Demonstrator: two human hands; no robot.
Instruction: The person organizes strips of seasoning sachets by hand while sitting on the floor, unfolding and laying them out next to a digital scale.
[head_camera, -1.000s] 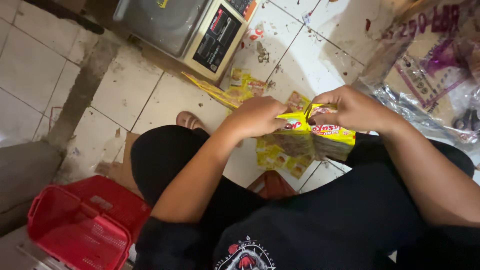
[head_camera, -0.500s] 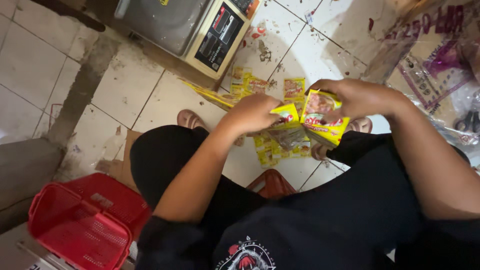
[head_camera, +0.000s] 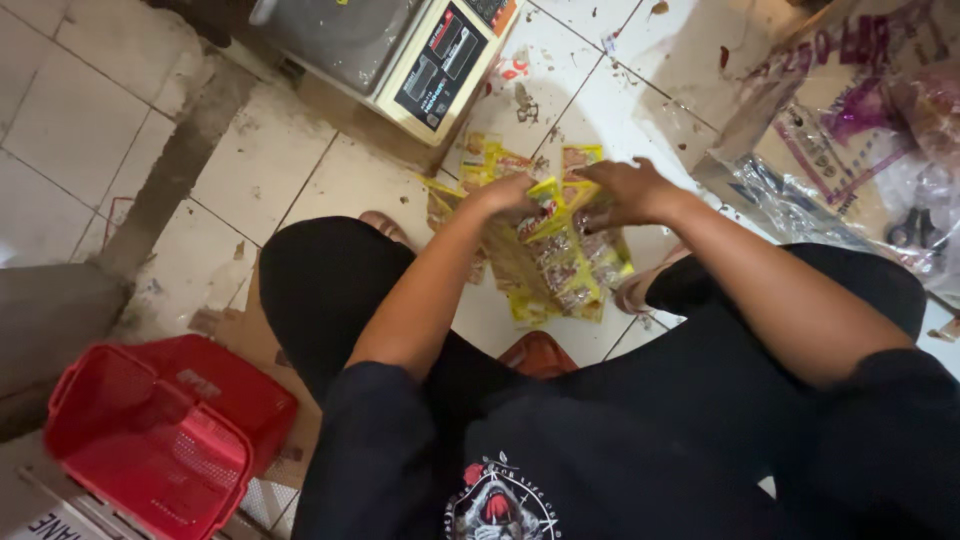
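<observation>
Left hand (head_camera: 507, 193): closed on the strip of yellow sachets (head_camera: 560, 262).
Right hand (head_camera: 625, 190): grips the strip's top.
Far: scale (head_camera: 440, 60).
Near left: red basket (head_camera: 150, 440).

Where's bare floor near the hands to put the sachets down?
Bare tile lies left of the knee, between it and the scale. A second patch lies between the scale and the bags. Crowded: loose sachets litter the floor under the left hand and right hand, which hold the sachet strip. The red basket fills the lower left.
</observation>
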